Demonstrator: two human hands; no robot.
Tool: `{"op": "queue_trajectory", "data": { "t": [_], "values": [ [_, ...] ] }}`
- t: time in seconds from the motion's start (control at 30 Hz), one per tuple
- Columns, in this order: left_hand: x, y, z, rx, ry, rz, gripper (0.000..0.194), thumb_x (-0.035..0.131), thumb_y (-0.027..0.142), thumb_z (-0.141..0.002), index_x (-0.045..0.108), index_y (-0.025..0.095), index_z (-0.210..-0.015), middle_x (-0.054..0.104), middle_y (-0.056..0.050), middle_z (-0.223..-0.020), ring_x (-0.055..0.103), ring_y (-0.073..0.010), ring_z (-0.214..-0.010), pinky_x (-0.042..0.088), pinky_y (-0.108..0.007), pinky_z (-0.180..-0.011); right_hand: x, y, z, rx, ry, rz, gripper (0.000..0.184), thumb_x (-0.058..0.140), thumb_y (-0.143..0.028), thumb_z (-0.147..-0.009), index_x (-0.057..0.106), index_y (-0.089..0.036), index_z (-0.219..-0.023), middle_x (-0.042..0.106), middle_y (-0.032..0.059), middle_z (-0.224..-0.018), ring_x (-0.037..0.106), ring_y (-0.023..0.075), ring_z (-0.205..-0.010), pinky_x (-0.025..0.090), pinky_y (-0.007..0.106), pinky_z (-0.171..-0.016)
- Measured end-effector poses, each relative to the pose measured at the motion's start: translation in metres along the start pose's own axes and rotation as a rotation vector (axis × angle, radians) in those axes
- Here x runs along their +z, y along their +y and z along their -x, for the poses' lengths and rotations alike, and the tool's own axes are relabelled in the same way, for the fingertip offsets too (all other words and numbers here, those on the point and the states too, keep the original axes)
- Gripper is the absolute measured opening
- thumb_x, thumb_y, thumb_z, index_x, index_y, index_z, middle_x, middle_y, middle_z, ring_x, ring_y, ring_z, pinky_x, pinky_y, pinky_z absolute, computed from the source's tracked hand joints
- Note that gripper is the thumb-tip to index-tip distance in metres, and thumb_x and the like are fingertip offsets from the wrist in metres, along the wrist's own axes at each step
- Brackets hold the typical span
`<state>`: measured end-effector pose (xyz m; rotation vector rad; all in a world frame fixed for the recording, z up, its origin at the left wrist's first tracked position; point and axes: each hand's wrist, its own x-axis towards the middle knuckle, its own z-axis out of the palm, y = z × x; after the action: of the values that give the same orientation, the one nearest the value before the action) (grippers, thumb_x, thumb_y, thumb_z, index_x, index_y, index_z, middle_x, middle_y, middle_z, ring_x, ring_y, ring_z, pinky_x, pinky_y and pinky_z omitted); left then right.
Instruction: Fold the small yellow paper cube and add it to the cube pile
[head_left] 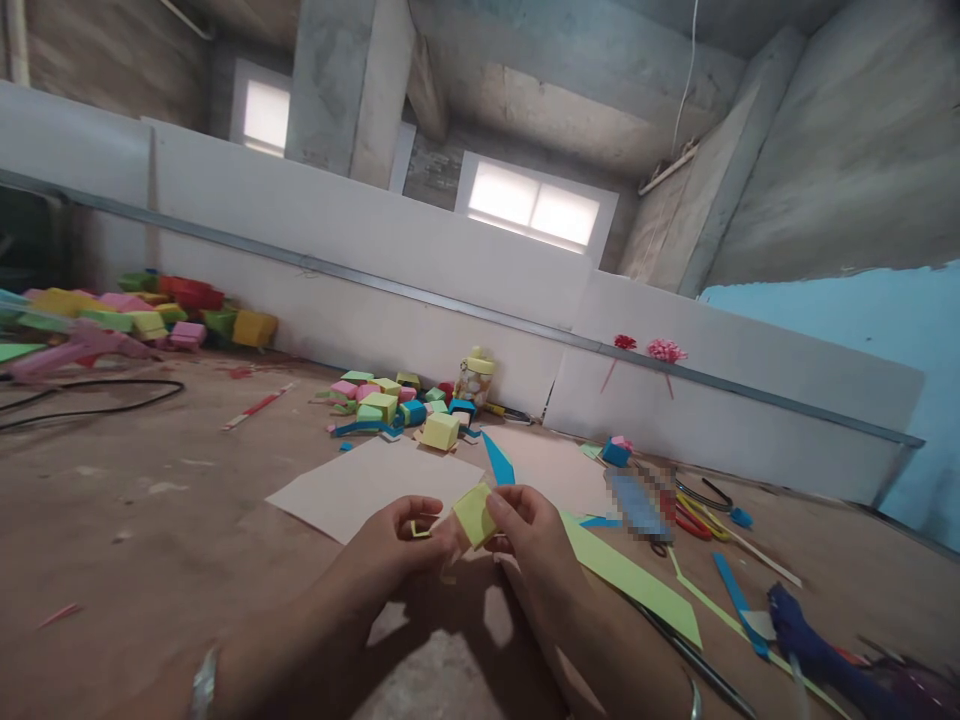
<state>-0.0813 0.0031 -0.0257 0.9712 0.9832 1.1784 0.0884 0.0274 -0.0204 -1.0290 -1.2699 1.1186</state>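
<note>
Both my hands meet low in the middle of the view, over a brown table. My right hand [529, 530] pinches a small folded yellow paper box [474, 515] between thumb and fingers. My left hand [397, 545] is closed at the box's left side, with a thin yellow paper strip [420, 528] at its fingers. A pale pink paper sheet [360, 485] lies just beyond my hands. A bracelet shows on each wrist.
A cluster of small coloured paper boxes [390, 405] and a yellow-lidded jar [475, 378] sit by the white back wall. More boxes [150, 315] are piled far left. A green paper strip [637, 580], blue strips, scissors [694, 520] and a black cable [90, 395] lie around.
</note>
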Motion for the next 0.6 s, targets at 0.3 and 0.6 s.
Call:
{"op": "queue_trajectory", "data": {
  "t": [0.3, 0.6],
  "values": [
    [0.006, 0.008, 0.024, -0.059, -0.126, 0.006, 0.04, 0.075, 0.025, -0.068, 0.064, 0.021, -0.106, 0.069, -0.005, -0.092, 0.064, -0.0219, -0.082, 0.052, -0.028, -0.069, -0.01, -0.028, 0.0, -0.183, 0.008, 0.115, 0.041, 0.07, -0.049, -0.076, 0.063, -0.014, -0.098, 0.069, 0.0073, -0.091, 0.062, 0.0202, -0.084, 0.05, 0.031, -0.072],
    [0.012, 0.016, 0.048, -0.116, -0.09, 0.034, 0.039, 0.065, 0.038, -0.08, 0.062, 0.028, -0.117, 0.067, -0.007, -0.109, 0.061, -0.026, -0.103, 0.052, -0.031, -0.078, -0.013, -0.033, 0.002, -0.253, -0.08, 0.245, 0.035, 0.064, -0.04, -0.081, 0.062, -0.015, -0.105, 0.066, 0.0087, -0.101, 0.061, 0.0232, -0.094, 0.05, 0.035, -0.08]
  ]
}}
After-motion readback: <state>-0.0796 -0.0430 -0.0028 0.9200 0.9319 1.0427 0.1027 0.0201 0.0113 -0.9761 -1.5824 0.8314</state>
